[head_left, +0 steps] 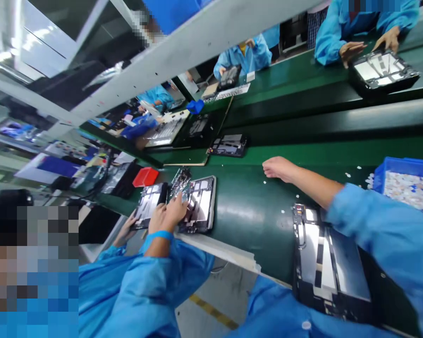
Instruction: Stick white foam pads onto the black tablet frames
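Observation:
My right hand (279, 168) reaches out over the green conveyor belt (246, 206), its fingers curled in and nothing visible in them. Small white scraps (296, 197) lie on the belt around it. Under my right forearm, at the belt's near edge, lies an open tablet chassis (324, 267) with silver plates and black strips inside. My left hand is out of view; only a blue sleeve (278, 310) shows at the bottom edge.
A co-worker in blue on my left has both hands (169, 213) on two tablet chassis (200, 204). A blue bin (405, 166) of white pieces stands at the right, a red box (145, 177) farther left. Other people handle more chassis (382, 70) across the belt.

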Demonstrator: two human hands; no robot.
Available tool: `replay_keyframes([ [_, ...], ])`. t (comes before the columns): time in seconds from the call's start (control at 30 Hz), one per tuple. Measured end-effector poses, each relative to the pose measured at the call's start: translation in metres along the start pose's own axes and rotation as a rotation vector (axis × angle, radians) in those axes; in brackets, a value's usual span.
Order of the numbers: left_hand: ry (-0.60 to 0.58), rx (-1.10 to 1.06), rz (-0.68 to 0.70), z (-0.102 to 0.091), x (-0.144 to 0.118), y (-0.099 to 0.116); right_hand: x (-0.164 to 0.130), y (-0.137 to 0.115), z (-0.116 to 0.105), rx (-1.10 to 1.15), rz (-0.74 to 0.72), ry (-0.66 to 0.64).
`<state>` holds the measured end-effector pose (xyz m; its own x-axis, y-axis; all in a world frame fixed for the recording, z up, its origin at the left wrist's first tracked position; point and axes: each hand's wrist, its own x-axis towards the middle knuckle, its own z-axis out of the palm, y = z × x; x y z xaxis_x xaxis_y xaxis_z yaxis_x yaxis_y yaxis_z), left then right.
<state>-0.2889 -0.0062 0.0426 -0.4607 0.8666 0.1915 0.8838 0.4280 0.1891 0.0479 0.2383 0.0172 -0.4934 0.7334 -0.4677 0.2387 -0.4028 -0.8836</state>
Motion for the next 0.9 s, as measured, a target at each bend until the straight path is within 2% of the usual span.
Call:
replay_keyframes([
  [0.1, -0.021, -0.018, 0.035, 0.019, -0.021, 0.021, 0.058, -0.041, 0.045, 0.1, 0.027, 0.043],
  [0.17, -0.132, -0.072, 0.178, 0.039, -0.053, 0.038, 0.082, -0.057, 0.072, 0.163, 0.039, 0.056],
  [0.23, -0.144, -0.184, 0.205, 0.056, -0.088, 0.055, 0.098, -0.065, 0.093, 0.212, 0.057, 0.059],
  [0.3, -0.131, -0.384, 0.121, 0.067, -0.113, 0.071, 0.107, -0.069, 0.107, 0.242, 0.081, 0.051],
  [0.33, -0.131, -0.526, 0.046, 0.069, -0.117, 0.08, 0.11, -0.07, 0.112, 0.251, 0.091, 0.044],
  [0.37, -0.142, -0.695, -0.049, 0.069, -0.114, 0.089, 0.11, -0.072, 0.115, 0.258, 0.097, 0.037],
  [0.43, -0.176, -1.084, -0.278, 0.066, -0.09, 0.108, 0.102, -0.075, 0.119, 0.268, 0.095, 0.027],
  [0.5, -0.203, -1.452, -0.524, 0.06, -0.05, 0.129, 0.082, -0.072, 0.12, 0.275, 0.079, 0.031],
  [0.57, -0.236, -1.688, -0.699, 0.056, -0.011, 0.153, 0.048, -0.06, 0.115, 0.28, 0.057, 0.033],
  [0.6, -0.244, -1.768, -0.704, 0.055, 0.002, 0.167, 0.027, -0.05, 0.11, 0.282, 0.044, 0.03],
  [0.67, -0.219, -1.87, -0.59, 0.053, 0.011, 0.194, -0.023, -0.024, 0.09, 0.283, 0.015, 0.015],
  [0.73, -0.178, -1.913, -0.434, 0.051, -0.004, 0.218, -0.08, 0.007, 0.055, 0.282, -0.014, -0.006],
  [0.77, -0.195, -1.914, -0.383, 0.05, -0.019, 0.227, -0.111, 0.023, 0.033, 0.282, -0.028, -0.02],
  [0.8, -0.262, -1.904, -0.353, 0.047, -0.036, 0.234, -0.142, 0.041, 0.009, 0.288, -0.048, -0.032],
  [0.83, -0.378, -1.882, -0.33, 0.045, -0.055, 0.239, -0.173, 0.06, -0.016, 0.311, -0.102, -0.023],
  [0.9, -0.687, -1.801, -0.262, 0.041, -0.092, 0.246, -0.229, 0.101, -0.061, 0.347, -0.169, 0.086],
])
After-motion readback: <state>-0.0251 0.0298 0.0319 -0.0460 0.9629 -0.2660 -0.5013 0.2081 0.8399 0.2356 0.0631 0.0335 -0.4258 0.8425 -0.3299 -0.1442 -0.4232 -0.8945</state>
